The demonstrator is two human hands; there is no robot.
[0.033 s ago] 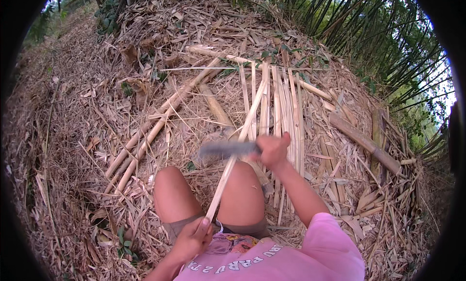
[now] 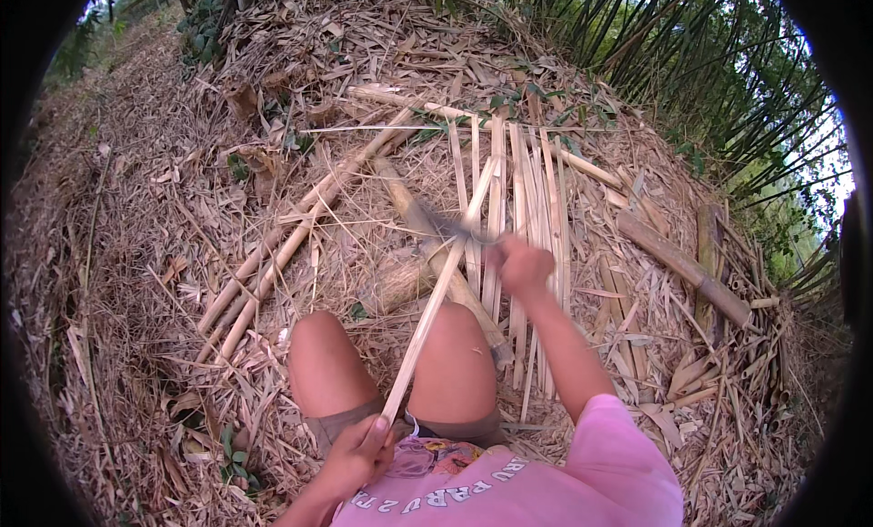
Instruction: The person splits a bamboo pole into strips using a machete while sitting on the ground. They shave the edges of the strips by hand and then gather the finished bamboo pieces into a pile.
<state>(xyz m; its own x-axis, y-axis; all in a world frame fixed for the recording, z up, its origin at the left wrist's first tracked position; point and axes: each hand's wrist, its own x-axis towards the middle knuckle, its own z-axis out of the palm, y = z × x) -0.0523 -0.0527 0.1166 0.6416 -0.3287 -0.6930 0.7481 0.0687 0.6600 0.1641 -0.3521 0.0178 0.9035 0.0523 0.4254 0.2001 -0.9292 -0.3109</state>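
My left hand (image 2: 362, 450) is closed on the near end of a pale split bamboo strip (image 2: 425, 325), low in front of my lap. The strip slants away over my right thigh toward other strips. My right hand (image 2: 525, 268) is wrapped round the handle of a broad-bladed knife (image 2: 447, 225). Motion blurs the dark blade, which lies across the strip's far half; whether it touches the strip I cannot tell. Beneath the strip a short bamboo log (image 2: 396, 285) and a longer bamboo pole (image 2: 400, 192) lie on the ground.
Several split bamboo strips (image 2: 538, 227) rest side by side on a cross pole (image 2: 591, 170). Long bamboo poles (image 2: 289, 245) lie to the left, and a thick bamboo piece (image 2: 673, 261) to the right. Dry leaves cover the ground; bamboo stems (image 2: 700, 81) stand at the far right.
The knife has moved farther from me along the strip, away from above my knees, uncovering the short log. My right hand has shifted slightly away and right. The left hand stays nearly in place.
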